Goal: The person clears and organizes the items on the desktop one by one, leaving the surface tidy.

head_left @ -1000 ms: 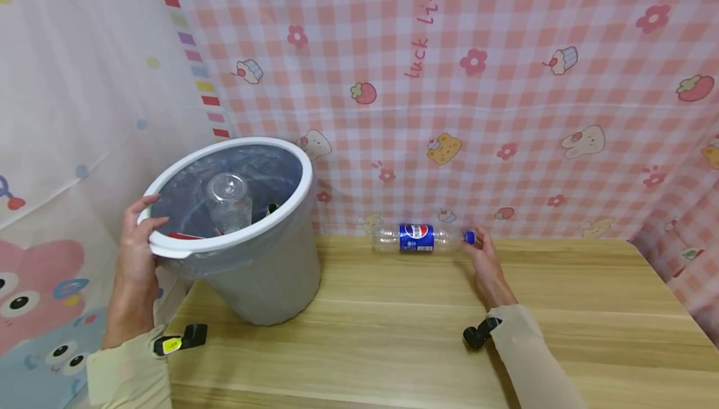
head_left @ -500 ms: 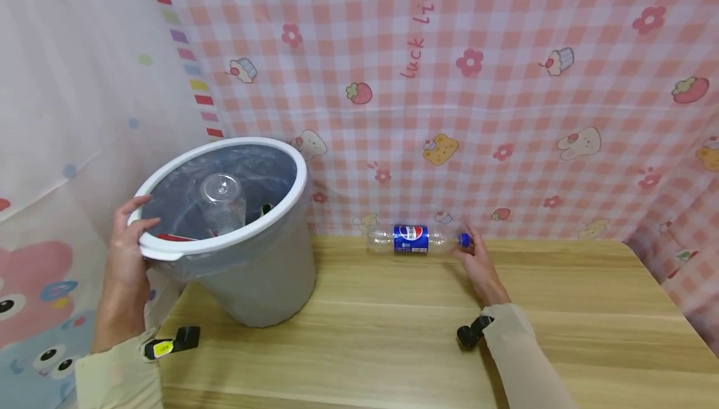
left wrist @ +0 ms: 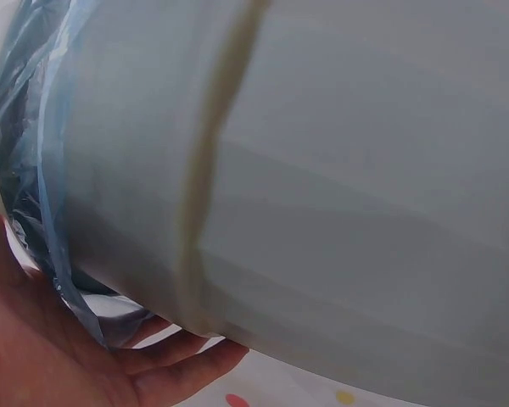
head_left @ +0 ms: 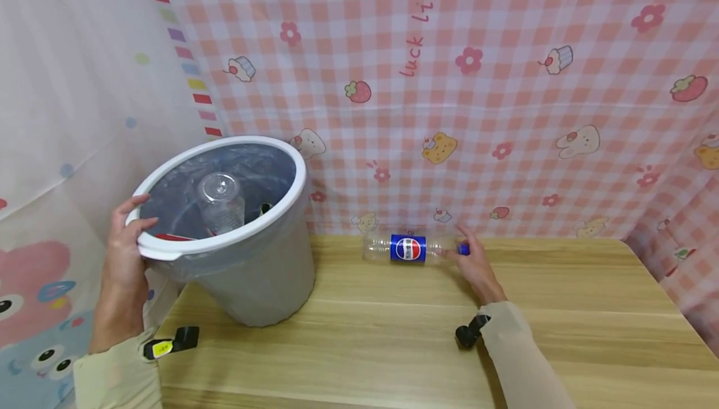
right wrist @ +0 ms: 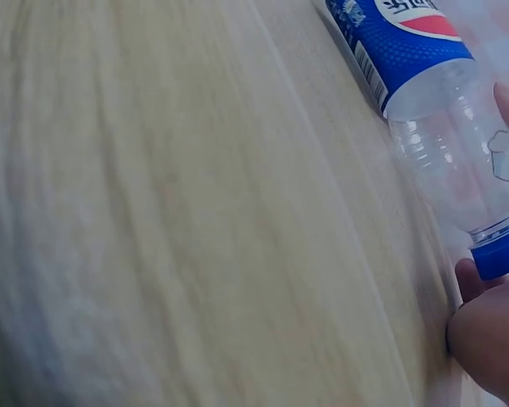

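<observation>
My left hand (head_left: 123,243) grips the white rim of a grey trash can (head_left: 264,284), with a finger and the thumb over the rim. In the left wrist view, other fingers (left wrist: 187,365) lie against the can's outer wall. A clear plastic soda bottle (head_left: 408,248) with a blue label and blue cap lies on its side near the table's back edge. My right hand (head_left: 474,265) is around its neck and cap end, the index finger extended behind. In the right wrist view, one fingertip stands apart from the bottle (right wrist: 441,161); the contact at the cap is partly hidden.
The can leans leftward on the wooden table (head_left: 382,346). Inside its bag liner lie an upturned clear bottle (head_left: 221,200), a red item (head_left: 175,237) and a dark green item (head_left: 265,208). A pink checked curtain (head_left: 505,103) hangs directly behind the table.
The soda bottle has rolled slightly toward me, turning its label's round logo to face up. My right hand has shifted further over the bottle's neck. The left hand keeps its hold.
</observation>
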Motion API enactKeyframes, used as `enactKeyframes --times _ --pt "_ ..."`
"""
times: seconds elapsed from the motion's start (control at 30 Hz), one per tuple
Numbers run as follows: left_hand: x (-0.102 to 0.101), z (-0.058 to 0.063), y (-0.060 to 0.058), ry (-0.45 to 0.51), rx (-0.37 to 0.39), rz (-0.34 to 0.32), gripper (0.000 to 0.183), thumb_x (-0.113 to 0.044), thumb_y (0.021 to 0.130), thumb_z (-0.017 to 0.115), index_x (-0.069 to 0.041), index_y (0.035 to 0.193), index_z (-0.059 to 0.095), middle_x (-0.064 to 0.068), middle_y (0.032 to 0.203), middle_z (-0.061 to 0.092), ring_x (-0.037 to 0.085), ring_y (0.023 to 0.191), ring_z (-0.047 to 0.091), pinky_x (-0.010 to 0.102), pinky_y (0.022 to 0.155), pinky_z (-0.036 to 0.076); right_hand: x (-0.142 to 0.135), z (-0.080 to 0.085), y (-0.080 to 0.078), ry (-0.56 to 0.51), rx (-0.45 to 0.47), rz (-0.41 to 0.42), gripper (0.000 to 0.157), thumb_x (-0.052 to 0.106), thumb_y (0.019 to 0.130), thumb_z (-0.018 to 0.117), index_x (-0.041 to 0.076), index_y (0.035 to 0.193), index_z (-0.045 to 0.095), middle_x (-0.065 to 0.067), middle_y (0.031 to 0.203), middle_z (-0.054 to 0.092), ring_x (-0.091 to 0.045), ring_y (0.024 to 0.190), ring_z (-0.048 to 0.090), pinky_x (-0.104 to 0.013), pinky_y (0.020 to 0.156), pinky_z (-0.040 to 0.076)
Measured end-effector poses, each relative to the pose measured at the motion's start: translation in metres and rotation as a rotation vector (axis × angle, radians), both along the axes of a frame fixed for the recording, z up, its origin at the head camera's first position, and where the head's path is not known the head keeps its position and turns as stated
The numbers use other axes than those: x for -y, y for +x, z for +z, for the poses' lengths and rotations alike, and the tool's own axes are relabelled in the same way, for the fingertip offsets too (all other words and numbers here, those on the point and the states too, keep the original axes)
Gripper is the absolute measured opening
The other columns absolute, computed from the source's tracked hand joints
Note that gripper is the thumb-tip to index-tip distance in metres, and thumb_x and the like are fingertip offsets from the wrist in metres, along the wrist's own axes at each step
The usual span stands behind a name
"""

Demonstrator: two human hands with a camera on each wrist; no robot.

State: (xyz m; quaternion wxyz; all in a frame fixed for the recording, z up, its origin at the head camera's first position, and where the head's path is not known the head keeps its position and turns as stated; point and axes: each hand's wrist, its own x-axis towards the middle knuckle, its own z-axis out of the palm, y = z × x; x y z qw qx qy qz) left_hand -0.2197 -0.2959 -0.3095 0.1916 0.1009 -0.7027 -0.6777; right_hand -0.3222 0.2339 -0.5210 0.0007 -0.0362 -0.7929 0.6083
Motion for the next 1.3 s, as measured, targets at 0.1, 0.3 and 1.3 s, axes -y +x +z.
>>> enactKeyframes --times 0.1,0.3,1.3 --pt "-0.0002 0.0001 0.0003 -0.004 0.003 0.000 0.043 -0.026 0.102 0.043 -0.034 0.144 0.039 0.002 0.155 0.021 0.014 0.112 0.043 0.016 0.072 0.042 -0.0010 -0.0003 0.0018 0.020 0.001 0.029 0.086 0.036 0.088 0.074 0.026 0.158 0.025 -0.023 0.154 0.029 -0.044 0.143 0.025 -0.062 0.113 0.023" --pt "-0.0007 0.0004 0.0008 -0.014 0.011 -0.002 0.044 -0.026 0.102 0.042 -0.034 0.145 0.037 0.002 0.156 0.019 0.016 0.117 0.041 0.017 0.073 0.041 -0.0022 0.0010 0.0066 -0.006 0.027 0.093 0.070 0.036 0.088 0.073 0.018 0.149 0.044 -0.017 0.150 0.042 -0.037 0.139 0.036 -0.058 0.115 0.023" --pt "0.0013 -0.0006 0.0002 -0.024 0.019 0.000 0.045 -0.027 0.102 0.042 -0.035 0.146 0.037 0.002 0.158 0.017 0.018 0.116 0.040 0.019 0.073 0.040 -0.0017 -0.0015 0.0085 -0.017 0.044 0.102 0.060 0.033 0.093 0.068 0.016 0.147 0.047 -0.016 0.150 0.040 -0.035 0.139 0.035 -0.055 0.117 0.022"
